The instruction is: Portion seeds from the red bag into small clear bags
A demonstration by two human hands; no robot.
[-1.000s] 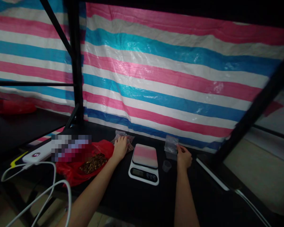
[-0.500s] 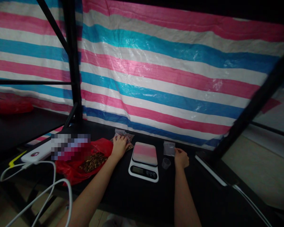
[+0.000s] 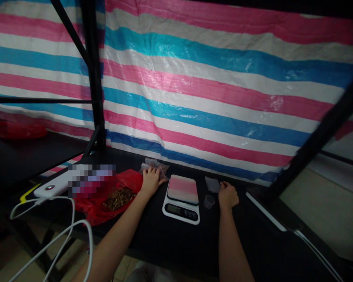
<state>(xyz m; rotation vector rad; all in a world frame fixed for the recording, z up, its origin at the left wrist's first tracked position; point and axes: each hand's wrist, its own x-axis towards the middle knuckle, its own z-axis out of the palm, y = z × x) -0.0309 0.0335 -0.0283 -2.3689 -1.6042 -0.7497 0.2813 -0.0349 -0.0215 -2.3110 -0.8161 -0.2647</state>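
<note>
We see the small clear bag (image 3: 213, 185) lying flat on the black table (image 3: 176, 246), to the right of a white kitchen scale (image 3: 182, 199) and just behind a clear plastic cup (image 3: 209, 201). The right hand (image 3: 228, 195) comes in at the bag's right edge, forearm straight up from below, its thumb and forefinger drawn together on that edge and its other fingers curled in. The left hand (image 3: 151, 181) reaches out palm down over some filled bags (image 3: 162, 168), fingers bent and slightly spread; whether they clasp anything, we cannot tell. The hand covers part of those bags, and we cannot make out their contents, nor any reading on the scale's display.

Beside the left forearm, an open red bag (image 3: 88, 209) holds brown pieces (image 3: 120, 198). A pixelated patch hides what lies next to it, including one end of a white casing (image 3: 54, 187). A white cable (image 3: 91, 243) loops across the lower left, passing in front of the left forearm. Behind everything hangs a striped sheet (image 3: 200, 94).
</note>
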